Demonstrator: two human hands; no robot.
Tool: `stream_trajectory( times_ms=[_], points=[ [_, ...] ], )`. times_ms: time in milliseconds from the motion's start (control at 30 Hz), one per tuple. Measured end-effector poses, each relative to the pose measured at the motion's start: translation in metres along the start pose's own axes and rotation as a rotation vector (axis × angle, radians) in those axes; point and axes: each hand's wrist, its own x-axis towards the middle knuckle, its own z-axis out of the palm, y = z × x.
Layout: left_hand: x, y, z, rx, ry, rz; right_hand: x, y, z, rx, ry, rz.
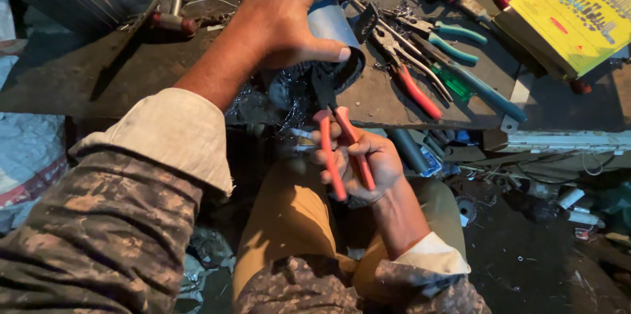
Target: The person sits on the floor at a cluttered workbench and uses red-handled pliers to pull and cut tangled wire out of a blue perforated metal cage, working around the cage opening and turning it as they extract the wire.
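While the left hand clasps a grey cylinder at the workbench's front edge, the right hand grips red-handled pliers beneath; a yellow box sits at the far right corner.

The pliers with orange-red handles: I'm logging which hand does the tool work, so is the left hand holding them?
No: the right hand grips the pliers, while the left hand rests on the grey cylinder.

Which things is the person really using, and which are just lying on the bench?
In use:
- grey metal cylinder, gripped by the left hand
- red-handled pliers, held by the right hand

Lying about:
- teal-handled pliers
- green-handled screwdriver
- other red-handled pliers
- yellow box
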Motion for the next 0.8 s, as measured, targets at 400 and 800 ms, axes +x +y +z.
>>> stream_trajectory(
  times_ms=[400, 800],
  points=[
    [0.004, 0.01, -0.009, 0.01, -0.066, -0.03, 0.037, 0.036, 0.064, -0.939, 0.642, 0.018],
    [-0.006, -0.001, -0.005, -0.036, 0.018, 0.057, -0.012, -0.004, 0.074, -0.694, 0.402, 0.077]
  ],
)
